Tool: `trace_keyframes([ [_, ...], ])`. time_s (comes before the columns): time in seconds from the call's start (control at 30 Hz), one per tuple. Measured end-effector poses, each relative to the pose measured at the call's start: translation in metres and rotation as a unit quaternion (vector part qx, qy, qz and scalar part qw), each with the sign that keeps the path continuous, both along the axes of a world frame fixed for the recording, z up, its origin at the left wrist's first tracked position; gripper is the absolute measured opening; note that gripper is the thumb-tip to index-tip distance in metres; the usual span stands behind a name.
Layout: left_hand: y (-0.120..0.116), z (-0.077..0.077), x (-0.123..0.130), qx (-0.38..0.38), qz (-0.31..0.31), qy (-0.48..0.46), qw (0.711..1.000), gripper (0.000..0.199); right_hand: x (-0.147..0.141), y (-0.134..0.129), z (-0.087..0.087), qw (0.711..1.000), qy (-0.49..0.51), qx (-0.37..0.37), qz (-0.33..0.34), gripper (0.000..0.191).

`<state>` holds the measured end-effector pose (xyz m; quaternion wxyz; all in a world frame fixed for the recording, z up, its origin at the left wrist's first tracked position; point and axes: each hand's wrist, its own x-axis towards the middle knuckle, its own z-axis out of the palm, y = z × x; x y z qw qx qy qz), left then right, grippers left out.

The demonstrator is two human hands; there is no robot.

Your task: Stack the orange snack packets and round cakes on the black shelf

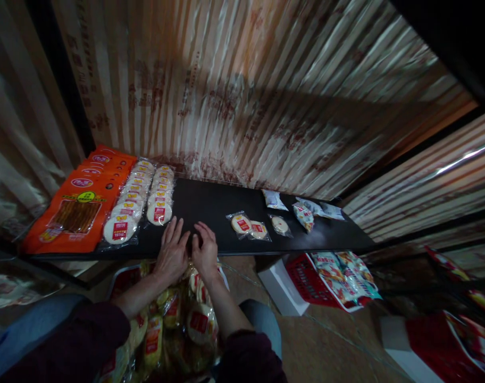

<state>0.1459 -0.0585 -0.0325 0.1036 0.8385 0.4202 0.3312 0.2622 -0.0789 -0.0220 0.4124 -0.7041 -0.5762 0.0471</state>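
Observation:
My left hand (173, 252) reaches to the front edge of the black shelf (202, 199), fingers stretched out, just below the nearer end of the right row of round wrapped crackers (159, 211). Beside it my right hand (205, 247) is at the same edge, its fingers bent and nothing visible between them. A second row of crackers (120, 227) lies to the left, next to overlapping orange packets (73, 205). Below my wrists stands a basket full of wrapped snacks (198, 322).
Loose round crackers (241, 223) and small white packets (273, 200) lie on the shelf's right part. Below, to the right, a red basket (306, 279) of snack bags stands by a white box (280, 290). Another red basket (429, 340) is at the lower right. Striped sheeting hangs behind.

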Motion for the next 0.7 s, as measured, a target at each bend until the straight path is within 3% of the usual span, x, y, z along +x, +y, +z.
trace_keyframes([
  [0.17, -0.011, -0.009, 0.008, 0.008, -0.032, -0.004, 0.999, 0.039, 0.074, -0.009, 0.013, 0.972, -0.156, -0.018, -0.174, 0.040],
  [0.27, -0.013, -0.013, 0.010, 0.009, -0.036, -0.003, 0.999, 0.038, 0.122, -0.009, 0.016, 0.938, -0.151, -0.085, -0.301, 0.048],
  [0.37, -0.013, -0.015, 0.011, 0.004, -0.038, 0.001, 0.999, 0.038, 0.147, -0.012, 0.011, 0.933, -0.112, -0.179, -0.292, 0.052],
  [0.47, -0.013, -0.014, 0.013, -0.001, -0.036, 0.009, 0.999, 0.038, 0.137, -0.017, 0.001, 0.936, -0.130, -0.177, -0.275, 0.052],
  [0.7, -0.013, -0.011, 0.015, -0.003, -0.047, 0.019, 0.999, 0.045, 0.059, -0.019, -0.017, 0.954, -0.197, -0.093, -0.206, 0.049],
])
